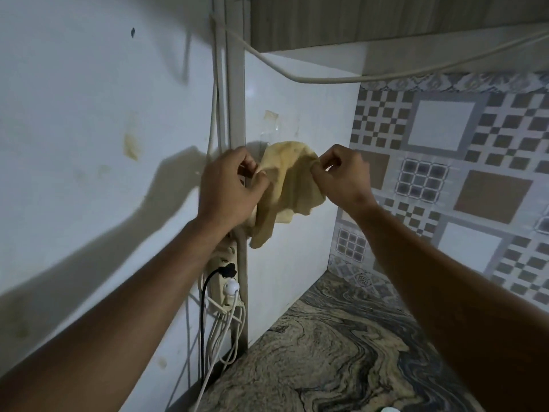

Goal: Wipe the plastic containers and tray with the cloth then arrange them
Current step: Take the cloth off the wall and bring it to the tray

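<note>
Cloth: pale yellow, soft, limp, rumpled fabric with an uneven hem, held up in the air in front of a smooth white wall panel, well above the counter. Left hand: grip closed on the cloth's left upper edge, thumb and curled fingers pinching a fold; the lower left part of the cloth passes behind this hand and hangs below it in a tapering flap. Right hand: grip closed on the right upper edge, fingertips bunched on the fabric, knuckles up. Between the two grips the top edge arches in a rounded hump; the middle sags in loose folds. Counter surface is polished stone with swirling grey, black and tan veining. Right wall is tile, glossy, geometric grey, white and brown squares and checkers. Left wall is matt white paint with yellowish stains. A white power strip is mounted upright at the corner below the left hand, with a black plug and a white plug in it and several cords hanging down. A pale cable loops across the top.
</note>
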`<state>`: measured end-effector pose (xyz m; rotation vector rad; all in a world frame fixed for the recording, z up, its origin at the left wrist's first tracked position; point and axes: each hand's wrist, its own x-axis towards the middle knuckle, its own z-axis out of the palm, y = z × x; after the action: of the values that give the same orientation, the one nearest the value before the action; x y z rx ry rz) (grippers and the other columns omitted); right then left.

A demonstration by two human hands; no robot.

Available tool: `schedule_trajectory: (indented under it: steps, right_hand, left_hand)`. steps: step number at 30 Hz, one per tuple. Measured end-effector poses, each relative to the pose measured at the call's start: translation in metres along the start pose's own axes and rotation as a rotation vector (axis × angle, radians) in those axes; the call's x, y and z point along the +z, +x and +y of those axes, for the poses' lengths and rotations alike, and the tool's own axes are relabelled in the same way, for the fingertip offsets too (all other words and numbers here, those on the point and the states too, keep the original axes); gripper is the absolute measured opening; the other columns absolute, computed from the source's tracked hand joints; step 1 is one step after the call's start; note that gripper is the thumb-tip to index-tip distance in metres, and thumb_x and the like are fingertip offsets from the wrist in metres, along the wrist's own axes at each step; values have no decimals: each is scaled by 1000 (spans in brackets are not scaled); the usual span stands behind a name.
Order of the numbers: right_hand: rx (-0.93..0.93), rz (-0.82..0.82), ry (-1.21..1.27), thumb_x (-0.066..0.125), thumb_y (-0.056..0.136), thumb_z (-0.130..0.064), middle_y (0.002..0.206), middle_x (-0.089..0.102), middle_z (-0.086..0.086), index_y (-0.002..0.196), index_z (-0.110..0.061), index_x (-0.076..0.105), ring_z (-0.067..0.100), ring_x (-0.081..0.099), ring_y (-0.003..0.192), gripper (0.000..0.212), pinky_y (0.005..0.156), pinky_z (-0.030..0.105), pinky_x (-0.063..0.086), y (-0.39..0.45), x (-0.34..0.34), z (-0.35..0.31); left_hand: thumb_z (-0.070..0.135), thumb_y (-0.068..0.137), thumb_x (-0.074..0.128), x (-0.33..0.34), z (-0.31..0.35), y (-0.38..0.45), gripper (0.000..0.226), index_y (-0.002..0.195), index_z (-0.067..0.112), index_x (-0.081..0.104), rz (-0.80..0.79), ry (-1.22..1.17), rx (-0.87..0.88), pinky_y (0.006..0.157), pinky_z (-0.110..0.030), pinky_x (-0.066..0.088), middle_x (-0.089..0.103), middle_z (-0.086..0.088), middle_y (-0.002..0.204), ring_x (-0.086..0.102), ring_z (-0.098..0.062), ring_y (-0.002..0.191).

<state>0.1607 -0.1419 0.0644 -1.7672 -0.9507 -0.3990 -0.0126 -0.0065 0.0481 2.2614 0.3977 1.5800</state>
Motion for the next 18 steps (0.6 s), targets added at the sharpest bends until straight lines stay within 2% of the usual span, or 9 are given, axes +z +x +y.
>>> schedule_trajectory:
  steps: [2,4,7,10,13,15,17,18]
  right_hand:
    - [34,-55,57,71,91,-18,76,68,-4,86,-10,69,10,63,68,10,61,26,54,-12,-21,0]
    - [104,-164,206,68,93,-10,73,62,4,84,-9,63,13,54,58,10,52,29,46,-27,-40,3]
    - [170,-325,348,68,90,-15,77,54,12,81,-16,57,24,52,71,14,61,38,43,-52,-68,7]
    - [214,-441,436,65,83,-18,85,53,14,86,-18,57,26,52,80,8,62,33,45,-78,-92,11]
    - [252,-481,510,61,94,-7,96,61,17,106,-15,62,27,60,85,15,73,38,53,-100,-116,15]
    - [281,-488,475,55,102,-5,98,72,4,121,-14,65,19,69,87,23,76,33,59,-115,-134,19]
    - [275,-494,343,59,97,-24,98,76,-13,121,-24,71,7,72,91,28,81,28,58,-127,-149,19]
    - [268,-500,278,61,91,-34,100,76,-15,118,-29,74,6,73,93,30,85,30,58,-133,-155,17]
  left_hand:
    - [21,85,76,-4,4,-2,23,78,17,55,-84,-130,-31,69,-18,51,66,1,80,64,-12,75]
    - [16,88,71,-6,7,-6,26,74,20,50,-199,-231,-113,65,-16,43,62,5,72,56,-5,68]
    - [-3,93,63,-5,16,-17,33,73,17,45,-396,-435,-207,67,-17,43,52,15,64,56,5,62]
    - [5,83,62,-1,29,-30,22,75,20,49,-504,-512,-192,76,-26,48,52,3,74,61,-7,74]
    - [4,78,59,2,50,-41,20,77,22,50,-591,-503,-95,73,-28,41,46,-6,77,51,-19,78]
    - [-1,75,57,5,68,-48,23,80,20,50,-655,-514,8,69,-19,37,47,-2,79,46,-9,73]
    - [-2,74,57,8,83,-52,25,84,20,51,-700,-520,96,70,-12,38,51,3,82,48,-4,74]
    - [-1,74,58,10,89,-55,25,86,20,52,-724,-523,124,72,-12,40,52,3,84,51,-6,77]
